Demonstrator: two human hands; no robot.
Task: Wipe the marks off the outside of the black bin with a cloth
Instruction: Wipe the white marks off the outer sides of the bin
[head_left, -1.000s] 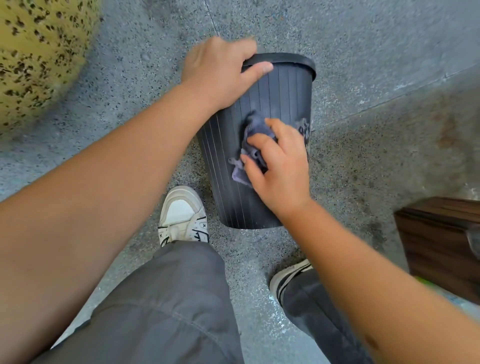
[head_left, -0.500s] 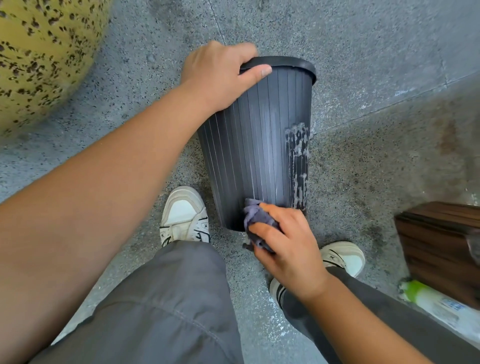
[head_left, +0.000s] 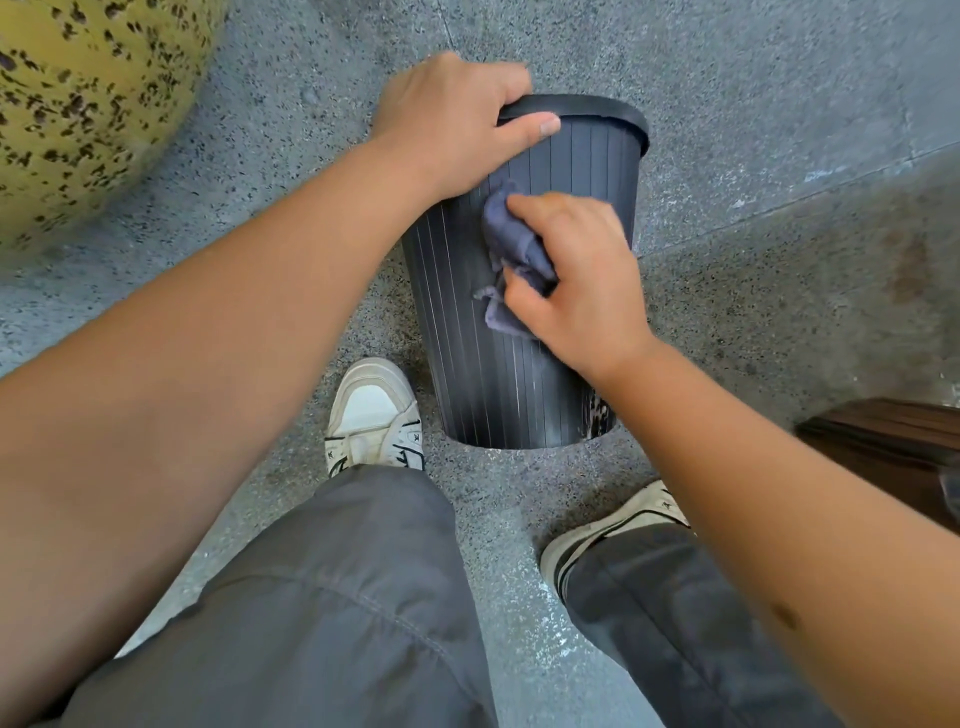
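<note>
Grey cloth (head_left: 511, 249) half-hidden under right hand (head_left: 582, 280)

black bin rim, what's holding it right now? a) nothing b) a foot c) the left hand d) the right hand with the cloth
c: the left hand grips the rim of the black bin, while the right hand presses the cloth lower on its side.
</note>
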